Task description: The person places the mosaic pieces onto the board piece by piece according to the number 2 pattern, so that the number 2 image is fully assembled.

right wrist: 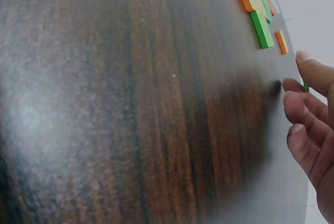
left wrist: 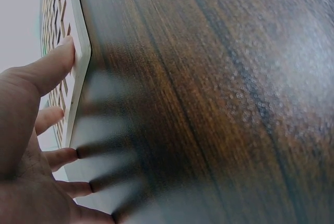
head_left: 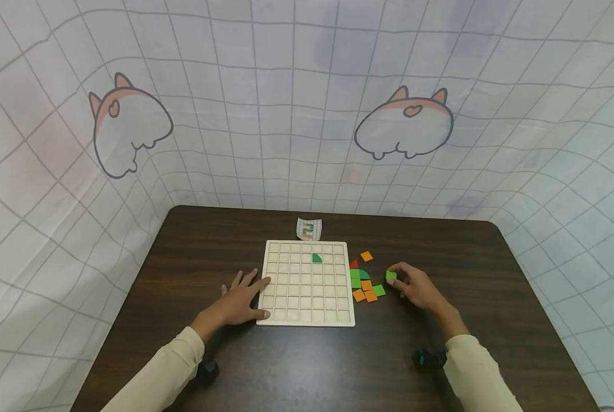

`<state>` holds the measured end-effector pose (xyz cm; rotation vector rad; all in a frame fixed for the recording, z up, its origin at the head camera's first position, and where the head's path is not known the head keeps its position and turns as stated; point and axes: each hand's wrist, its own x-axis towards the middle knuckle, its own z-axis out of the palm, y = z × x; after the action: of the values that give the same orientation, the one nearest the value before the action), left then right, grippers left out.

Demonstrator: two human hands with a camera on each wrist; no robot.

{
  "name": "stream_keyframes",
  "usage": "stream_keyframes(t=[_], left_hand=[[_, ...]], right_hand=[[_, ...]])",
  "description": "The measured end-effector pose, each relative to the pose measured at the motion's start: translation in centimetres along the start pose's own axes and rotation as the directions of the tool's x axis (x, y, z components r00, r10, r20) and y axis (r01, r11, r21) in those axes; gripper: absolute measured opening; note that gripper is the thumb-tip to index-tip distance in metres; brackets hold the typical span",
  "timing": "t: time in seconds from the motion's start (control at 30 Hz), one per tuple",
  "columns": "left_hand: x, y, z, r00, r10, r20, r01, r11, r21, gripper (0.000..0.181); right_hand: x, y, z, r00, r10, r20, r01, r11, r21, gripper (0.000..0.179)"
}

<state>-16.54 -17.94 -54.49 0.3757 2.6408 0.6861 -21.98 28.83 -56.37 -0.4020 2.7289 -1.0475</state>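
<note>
Green and square, the tile (head_left: 391,275) sat pinched between the thumb and fingers of the right hand (head_left: 421,288), off to the right of the pile (head_left: 367,285). It looked light, stiff and smooth, perhaps a little slippery; opposite side edges seemed the best place to take hold, with the flat faces free. Being small and thin, it would probably be awkward to pick up flat from the table (head_left: 307,366).

The left hand (head_left: 238,301) was spread and gripped nothing, its thumb and index finger on the left edge of the board (head_left: 307,307), the other fingers out over the table. The board seemed rigid and light enough to slide, best steadied by its rim. One dark green quarter-round (head_left: 316,258) lay in a cell near its top.

Fingers hid most of the held tile in the right wrist view, leaving a green sliver; whether it touched the table could not be told. That view's top edge cut off the pile. Print on the card (head_left: 309,229) beyond the board was too small to make out.
</note>
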Motion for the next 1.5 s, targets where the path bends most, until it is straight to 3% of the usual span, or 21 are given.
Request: stream_keyframes(t=[0.4,0.83,1.5], left_hand=[[-0.1,-0.1,0.0,1.000,-0.002,-0.001,0.002,1.000,-0.010,0.083],[0.0,0.1,0.0,1.000,-0.010,-0.005,0.010,1.000,-0.013,0.083],[0.2,-0.1,0.1,1.000,-0.009,-0.018,0.009,1.000,-0.015,0.083]], right_hand=[[0.1,-0.8,0.6,0.998,-0.058,0.009,0.057,0.998,0.014,0.025],[0.8,-1.5,1.2,0.999,-0.006,-0.040,0.008,0.999,0.040,0.031],[3.3,-5.0,2.8,0.999,-0.049,-0.005,0.050,0.997,0.058,0.034]])
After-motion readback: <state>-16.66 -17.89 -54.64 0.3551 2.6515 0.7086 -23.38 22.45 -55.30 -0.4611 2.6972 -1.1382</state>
